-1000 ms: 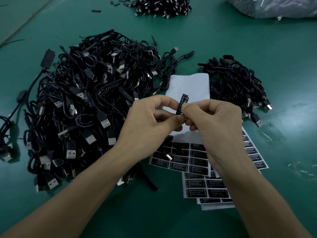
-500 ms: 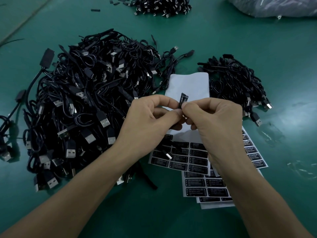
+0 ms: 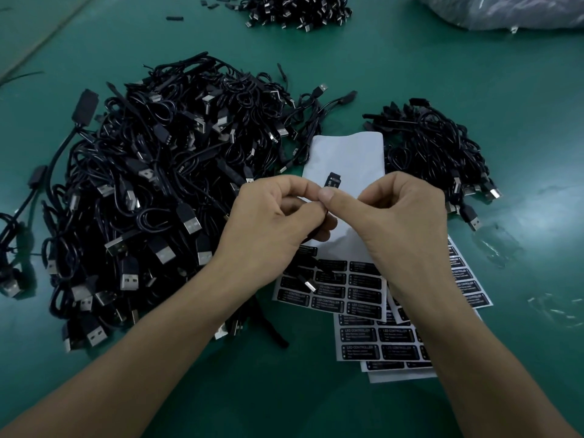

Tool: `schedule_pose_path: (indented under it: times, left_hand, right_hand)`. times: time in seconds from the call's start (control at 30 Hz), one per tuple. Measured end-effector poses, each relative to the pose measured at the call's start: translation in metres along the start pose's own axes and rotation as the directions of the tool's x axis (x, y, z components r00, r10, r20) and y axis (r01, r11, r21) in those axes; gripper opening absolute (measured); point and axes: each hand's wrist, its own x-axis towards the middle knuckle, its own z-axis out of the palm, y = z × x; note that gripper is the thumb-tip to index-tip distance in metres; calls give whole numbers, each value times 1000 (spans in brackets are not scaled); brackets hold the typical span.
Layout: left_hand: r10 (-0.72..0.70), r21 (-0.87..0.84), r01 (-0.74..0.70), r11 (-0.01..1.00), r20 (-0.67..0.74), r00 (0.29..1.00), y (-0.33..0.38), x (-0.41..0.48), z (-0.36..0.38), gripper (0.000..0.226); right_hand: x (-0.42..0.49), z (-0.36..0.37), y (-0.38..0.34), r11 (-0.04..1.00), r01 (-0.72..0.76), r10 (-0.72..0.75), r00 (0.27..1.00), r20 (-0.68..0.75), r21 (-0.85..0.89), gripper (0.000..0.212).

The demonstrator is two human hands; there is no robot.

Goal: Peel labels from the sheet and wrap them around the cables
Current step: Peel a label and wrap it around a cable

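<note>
Left hand (image 3: 271,222) and right hand (image 3: 401,216) met fingertip to fingertip above the top label sheet (image 3: 347,153), both pinching. The left pinched a thin black cable (image 3: 317,229), and the right thumb and forefinger pinched a label (image 3: 333,179) at the same spot. The label was small, black with white print, and one end stuck up past the fingertips. Whether it had gone fully round the cable could not be told. The cable's USB plug (image 3: 311,285) hung over the sheet's printed rows.

The sheet's upper part was bare white backing, and black labels remained in its lower rows. More label sheets (image 3: 392,339) were fanned out under its near edge. A large cable pile (image 3: 164,184) lay left of the sheet, touching its left edge, and a smaller cable pile (image 3: 436,153) lay just right of it. A third pile (image 3: 300,11) sat well beyond the sheet. A plastic bag (image 3: 505,11) lay far beyond and right, its contents not readable. All of it was on a green table (image 3: 474,74).
</note>
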Motion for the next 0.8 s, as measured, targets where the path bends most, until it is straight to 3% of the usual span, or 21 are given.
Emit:
schedule_pose_path:
  times: [0.07,0.2,0.37,0.8]
  left_hand:
    - [-2,-6,2,1000,-3,1000,0,0,0,13]
    - [6,-7,-5,1000,11,1000,0,0,0,11]
    - [-8,-14,8,1000,28,1000,-1,1,-1,8]
    - [38,191,-46,980,42,998,6,-3,0,10]
  right_hand:
    - [2,-2,2,1000,-11,11,1000,14,7,36]
    - [3,-2,3,990,-20,0,990,139,139,17]
    - [4,0,5,979,-18,-16,986,168,201,9]
    - [0,-2,1,994,55,-71,983,167,98,34]
